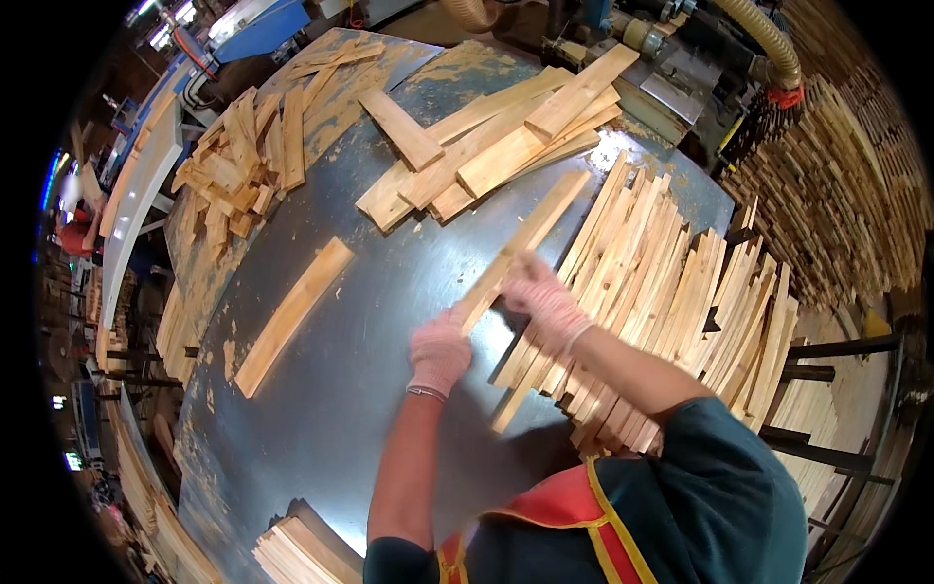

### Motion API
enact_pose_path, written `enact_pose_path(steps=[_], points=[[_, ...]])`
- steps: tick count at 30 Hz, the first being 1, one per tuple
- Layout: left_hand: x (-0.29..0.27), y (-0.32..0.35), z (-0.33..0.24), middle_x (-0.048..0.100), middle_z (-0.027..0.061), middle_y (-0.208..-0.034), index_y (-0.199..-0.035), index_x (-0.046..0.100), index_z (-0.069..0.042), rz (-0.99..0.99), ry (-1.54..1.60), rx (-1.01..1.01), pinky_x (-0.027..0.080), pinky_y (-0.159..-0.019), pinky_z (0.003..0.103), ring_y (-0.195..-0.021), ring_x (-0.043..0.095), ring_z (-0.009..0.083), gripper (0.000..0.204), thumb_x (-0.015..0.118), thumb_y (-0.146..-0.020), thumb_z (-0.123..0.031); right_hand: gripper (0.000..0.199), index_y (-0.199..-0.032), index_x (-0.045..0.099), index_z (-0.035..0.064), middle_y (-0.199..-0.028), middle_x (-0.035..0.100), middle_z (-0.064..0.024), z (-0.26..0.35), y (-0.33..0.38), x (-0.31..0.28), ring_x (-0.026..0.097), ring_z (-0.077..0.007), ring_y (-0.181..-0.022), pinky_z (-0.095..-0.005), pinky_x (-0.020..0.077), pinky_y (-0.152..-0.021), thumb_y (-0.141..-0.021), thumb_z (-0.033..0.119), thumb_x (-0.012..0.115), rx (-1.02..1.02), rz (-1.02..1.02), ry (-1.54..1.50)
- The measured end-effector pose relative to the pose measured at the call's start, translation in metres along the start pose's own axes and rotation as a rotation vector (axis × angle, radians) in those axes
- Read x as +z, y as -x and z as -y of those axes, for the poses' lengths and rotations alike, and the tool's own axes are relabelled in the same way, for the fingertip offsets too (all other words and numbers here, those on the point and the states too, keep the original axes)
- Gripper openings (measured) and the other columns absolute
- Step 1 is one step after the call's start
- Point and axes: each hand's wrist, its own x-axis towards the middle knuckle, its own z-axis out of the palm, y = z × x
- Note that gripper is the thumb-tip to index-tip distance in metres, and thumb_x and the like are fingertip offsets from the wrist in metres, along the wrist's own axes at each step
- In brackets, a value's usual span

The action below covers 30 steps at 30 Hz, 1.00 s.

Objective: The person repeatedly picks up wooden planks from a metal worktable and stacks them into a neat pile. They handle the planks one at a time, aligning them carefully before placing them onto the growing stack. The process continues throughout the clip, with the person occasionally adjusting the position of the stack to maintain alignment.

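A long, narrow wooden board (535, 229) slants away from me above the metal table. My left hand (441, 350), in a pale pink knit glove, is closed round the board's near end. Further up, my right hand (545, 297), gloved alike and smeared by motion, grips the board's right edge; its fingertips are partly hidden. Just right of that hand, many thin wooden strips (632, 268) lie side by side in a dense row. A single board (292, 316) rests flat on the table, left of my left hand.
Wider planks (516, 136) are stacked across the table's far side. Short offcuts (233, 161) form a loose heap at the far left. A small board stack (302, 553) sits near the front edge. Machinery with a hose (769, 44) and tall timber piles (827, 185) stand beyond the far right.
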Motion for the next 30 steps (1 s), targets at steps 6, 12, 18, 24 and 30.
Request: enact_pose_path(steps=[6,12,18,24,30], points=[[0.016,-0.008,-0.045,0.066,0.0264,-0.133,-0.160,0.040,-0.011,0.164,0.399,0.200,0.047,-0.109,0.050,-0.128,0.060,0.0432,0.067,0.055,-0.101,-0.038,0.059,-0.137,0.053,-0.0046,-0.104,0.064,-0.0145,0.061,-0.159,-0.096,0.062,-0.0245,-0.092,-0.0407,0.0550,-0.078,-0.089,0.022,0.074,-0.288,-0.432,0.084],[0.020,-0.009,-0.021,0.047,0.0216,-0.160,-0.166,0.030,-0.012,0.374,0.575,0.357,0.039,-0.118,0.042,-0.144,0.051,0.0371,0.095,0.059,-0.095,-0.067,0.044,-0.111,0.061,0.0070,-0.092,0.058,-0.0114,0.105,-0.299,-0.128,0.056,-0.0237,-0.070,-0.0399,0.0496,-0.060,-0.090,0.042,0.077,-0.145,-0.368,-0.066],[0.033,0.007,-0.035,0.063,0.0207,-0.144,-0.156,0.049,-0.008,0.291,0.787,0.042,0.046,-0.111,0.039,-0.130,0.063,0.0322,0.076,0.067,-0.095,-0.048,0.025,-0.103,0.062,0.0031,-0.084,0.072,-0.0175,0.081,-0.352,-0.129,0.056,-0.0220,-0.053,-0.0336,0.0488,-0.046,-0.100,0.028,0.065,0.039,-0.033,-0.400],[0.054,-0.008,-0.004,0.072,0.0218,-0.125,-0.135,0.066,-0.004,0.075,0.923,0.098,0.051,-0.103,0.042,-0.118,0.067,0.0373,0.047,0.057,-0.100,-0.035,0.023,-0.103,0.064,0.0052,-0.089,0.066,-0.0096,0.071,-0.182,-0.087,0.065,-0.0220,-0.066,-0.0332,0.0581,-0.056,-0.098,0.025,0.075,0.043,0.066,-0.519],[0.017,0.036,-0.066,0.074,0.0164,-0.099,-0.126,0.062,-0.008,-0.199,0.169,0.138,0.058,-0.085,0.047,-0.094,0.074,0.0354,0.036,0.055,-0.099,-0.030,0.022,-0.117,0.064,0.0038,-0.105,0.073,-0.0098,0.049,-0.063,-0.079,0.073,-0.0232,-0.089,-0.0313,0.0647,-0.072,-0.099,0.014,0.073,0.071,-0.057,-0.411]])
